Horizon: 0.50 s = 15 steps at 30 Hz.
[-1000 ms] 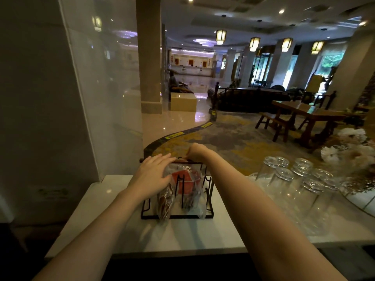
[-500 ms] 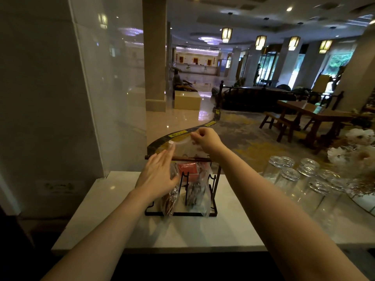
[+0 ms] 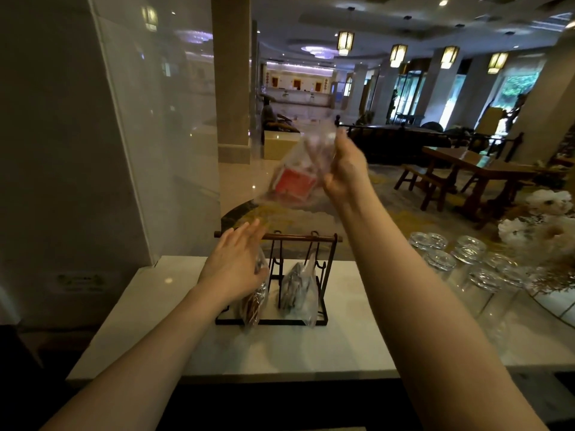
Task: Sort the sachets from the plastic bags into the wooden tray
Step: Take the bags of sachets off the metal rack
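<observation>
A black wire rack with a wooden top bar stands on the white counter. My right hand is raised well above the rack, shut on the top of a clear plastic bag with red sachets inside; the bag is blurred. Two more clear bags stay in the rack: one with brown sachets at the left, one with dark sachets in the middle. My left hand hovers open in front of the rack's left end, fingers spread, partly covering the left bag. No wooden tray is visible.
Several upturned drinking glasses stand on the counter to the right. White flowers sit at the far right edge. A glass panel rises behind the counter's left side. The counter's front edge is close to me.
My right hand has lifted the bag of red sachets out of the rack and up to the right. My left hand has let go and dropped back beside the rack's left end.
</observation>
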### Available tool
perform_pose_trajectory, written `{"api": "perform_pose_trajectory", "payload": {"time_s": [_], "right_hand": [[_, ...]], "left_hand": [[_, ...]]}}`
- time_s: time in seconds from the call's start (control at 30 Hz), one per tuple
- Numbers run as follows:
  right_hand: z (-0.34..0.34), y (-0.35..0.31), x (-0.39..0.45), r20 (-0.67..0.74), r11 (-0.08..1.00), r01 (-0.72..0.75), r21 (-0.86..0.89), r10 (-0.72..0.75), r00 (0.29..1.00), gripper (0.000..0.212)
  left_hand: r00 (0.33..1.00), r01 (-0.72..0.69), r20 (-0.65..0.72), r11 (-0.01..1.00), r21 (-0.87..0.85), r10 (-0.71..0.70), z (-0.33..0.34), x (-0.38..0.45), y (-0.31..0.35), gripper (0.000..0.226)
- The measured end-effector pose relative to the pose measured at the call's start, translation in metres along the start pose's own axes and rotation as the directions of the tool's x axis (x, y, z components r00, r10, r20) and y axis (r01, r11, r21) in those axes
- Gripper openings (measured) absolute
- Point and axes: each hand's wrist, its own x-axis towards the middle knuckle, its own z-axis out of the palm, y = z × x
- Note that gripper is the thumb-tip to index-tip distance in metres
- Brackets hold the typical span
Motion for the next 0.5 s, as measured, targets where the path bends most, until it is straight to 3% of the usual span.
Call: {"api": "perform_pose_trajectory", "payload": {"time_s": [0.03, 0.1, 0.17, 0.2, 0.27, 0.3, 0.37, 0.47, 0.5], "right_hand": [[0.012, -0.015, -0.002, 0.023, 0.999, 0.043, -0.004, -0.043, 0.999, 0.036], [0.034, -0.034, -0.015, 0.093, 0.966, 0.14, -0.216, -0.122, 0.988, 0.031], [0.047, -0.035, -0.035, 0.139, 0.866, 0.209, -0.454, -0.162, 0.977, 0.024], [0.048, -0.029, -0.045, 0.151, 0.816, 0.218, -0.536, -0.162, 0.975, 0.023], [0.043, -0.008, -0.064, 0.181, 0.748, 0.204, -0.632, -0.114, 0.977, 0.02], [0.037, 0.005, -0.072, 0.186, 0.723, 0.19, -0.665, -0.086, 0.979, 0.019], [0.019, 0.03, -0.082, 0.155, 0.663, 0.161, -0.731, -0.069, 0.986, 0.022], [-0.003, 0.058, -0.088, 0.066, 0.547, 0.134, -0.826, -0.143, 0.988, 0.032], [-0.008, 0.063, -0.088, 0.037, 0.531, 0.126, -0.838, -0.175, 0.984, 0.034]], "left_hand": [[1.0, -0.005, 0.017, 1.0, -0.004, 0.005, 0.0, 0.001, -0.001, 0.077], [0.999, 0.005, 0.053, 0.994, -0.111, 0.001, -0.004, 0.003, -0.004, 0.071], [0.992, 0.06, 0.128, 0.931, -0.36, -0.014, -0.015, 0.002, -0.006, 0.061], [0.991, 0.089, 0.135, 0.827, -0.555, -0.016, -0.025, -0.001, -0.003, 0.051], [0.991, 0.131, 0.119, 0.52, -0.844, -0.057, -0.041, -0.007, 0.006, 0.028], [0.985, 0.17, 0.137, 0.437, -0.883, -0.106, -0.048, -0.008, 0.008, 0.026], [0.971, 0.213, 0.153, 0.363, -0.907, -0.185, -0.058, -0.015, 0.011, 0.032], [0.983, 0.166, 0.157, 0.096, -0.981, -0.093, -0.057, -0.026, 0.012, 0.04], [0.984, 0.173, 0.169, 0.068, -0.983, -0.053, -0.052, -0.021, 0.013, 0.051]]}}
